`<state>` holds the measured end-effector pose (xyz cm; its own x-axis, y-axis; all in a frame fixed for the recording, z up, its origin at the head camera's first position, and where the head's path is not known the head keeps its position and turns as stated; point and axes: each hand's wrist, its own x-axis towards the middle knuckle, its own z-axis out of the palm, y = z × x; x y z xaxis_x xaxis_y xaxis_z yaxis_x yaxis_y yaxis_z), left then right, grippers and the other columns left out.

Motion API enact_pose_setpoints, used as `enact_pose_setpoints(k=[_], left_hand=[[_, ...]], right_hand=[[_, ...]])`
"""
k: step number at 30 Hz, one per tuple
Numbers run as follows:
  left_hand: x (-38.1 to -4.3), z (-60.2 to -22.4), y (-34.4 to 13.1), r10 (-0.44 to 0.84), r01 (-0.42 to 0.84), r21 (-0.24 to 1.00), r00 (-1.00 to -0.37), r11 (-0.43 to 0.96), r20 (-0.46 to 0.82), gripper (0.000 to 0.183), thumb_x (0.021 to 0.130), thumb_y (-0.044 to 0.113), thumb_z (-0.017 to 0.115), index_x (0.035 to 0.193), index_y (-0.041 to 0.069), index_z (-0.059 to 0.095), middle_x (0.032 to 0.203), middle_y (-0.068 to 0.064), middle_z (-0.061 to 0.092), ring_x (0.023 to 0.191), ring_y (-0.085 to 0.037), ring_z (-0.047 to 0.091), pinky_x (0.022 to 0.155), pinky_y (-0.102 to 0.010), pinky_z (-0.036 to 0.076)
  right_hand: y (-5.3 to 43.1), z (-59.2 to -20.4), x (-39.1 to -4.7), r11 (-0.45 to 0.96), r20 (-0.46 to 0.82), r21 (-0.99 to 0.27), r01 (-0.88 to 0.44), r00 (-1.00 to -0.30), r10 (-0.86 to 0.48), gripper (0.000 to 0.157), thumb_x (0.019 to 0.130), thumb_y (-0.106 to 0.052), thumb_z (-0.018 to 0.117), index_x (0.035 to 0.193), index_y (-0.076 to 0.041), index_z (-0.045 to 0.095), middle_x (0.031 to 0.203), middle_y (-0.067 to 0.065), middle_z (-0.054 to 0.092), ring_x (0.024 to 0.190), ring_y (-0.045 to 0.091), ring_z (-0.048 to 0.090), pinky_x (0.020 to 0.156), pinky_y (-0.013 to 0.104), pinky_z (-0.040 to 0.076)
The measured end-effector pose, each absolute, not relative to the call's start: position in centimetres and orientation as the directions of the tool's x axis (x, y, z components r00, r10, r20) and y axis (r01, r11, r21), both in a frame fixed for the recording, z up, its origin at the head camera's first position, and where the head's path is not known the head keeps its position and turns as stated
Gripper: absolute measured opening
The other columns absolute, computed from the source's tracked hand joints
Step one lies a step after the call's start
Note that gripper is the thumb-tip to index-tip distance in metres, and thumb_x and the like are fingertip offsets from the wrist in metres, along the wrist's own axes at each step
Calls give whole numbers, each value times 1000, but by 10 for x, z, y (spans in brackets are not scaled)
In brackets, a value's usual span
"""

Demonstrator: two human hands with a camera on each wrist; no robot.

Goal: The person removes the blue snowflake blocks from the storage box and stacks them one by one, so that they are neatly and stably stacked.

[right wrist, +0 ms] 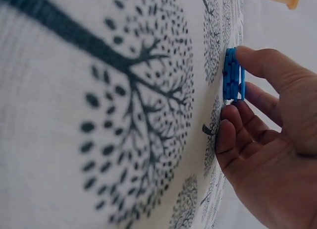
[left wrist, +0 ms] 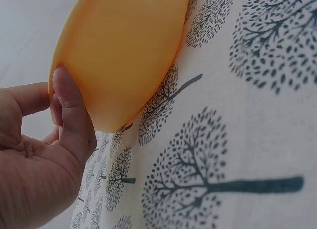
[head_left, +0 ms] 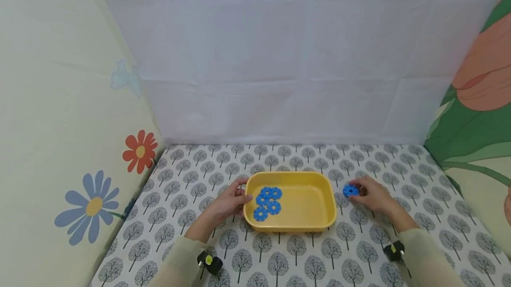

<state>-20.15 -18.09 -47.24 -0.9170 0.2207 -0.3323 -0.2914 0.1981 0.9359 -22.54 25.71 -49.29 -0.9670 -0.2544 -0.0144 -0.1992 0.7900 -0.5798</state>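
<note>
A yellow plastic tray (head_left: 307, 202) rests on the tree-print cloth, with several blue notched snowflake discs (head_left: 273, 207) lying in its left part, some overlapping. My left hand (head_left: 229, 200) grips the tray's left end, thumb over the rim and fingers against the outer wall. To the right of the tray, my right hand (head_left: 373, 194) pinches a blue disc at the top of a small stack (right wrist: 230, 75). The right wrist view shows the thumb and fingertips at the stack's edges, close to the cloth. The uppermost disc (right wrist: 242, 83) sits slightly apart from those below.
The patterned cloth (head_left: 279, 260) covers the table all round the tray. A white sheet (head_left: 279, 56) hangs behind, and flower-printed panels (head_left: 93, 207) stand at both sides. Each forearm wears a small dark wrist device (head_left: 209, 262).
</note>
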Motion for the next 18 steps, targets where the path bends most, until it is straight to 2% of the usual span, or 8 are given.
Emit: enact_pose_setpoints(k=[18], left_hand=[[-202,-472,-181,224,-285,936,-917,208,-329,62,98,9,63,154,11,36,96,-7,49,73,-20,58,60,-29,52]], right_hand=[[261,-494,-227,782,-28,-585,-217,-958,-286,44,88,-13,78,125,4,63,109,16,59,86,22,56,73,38,53]])
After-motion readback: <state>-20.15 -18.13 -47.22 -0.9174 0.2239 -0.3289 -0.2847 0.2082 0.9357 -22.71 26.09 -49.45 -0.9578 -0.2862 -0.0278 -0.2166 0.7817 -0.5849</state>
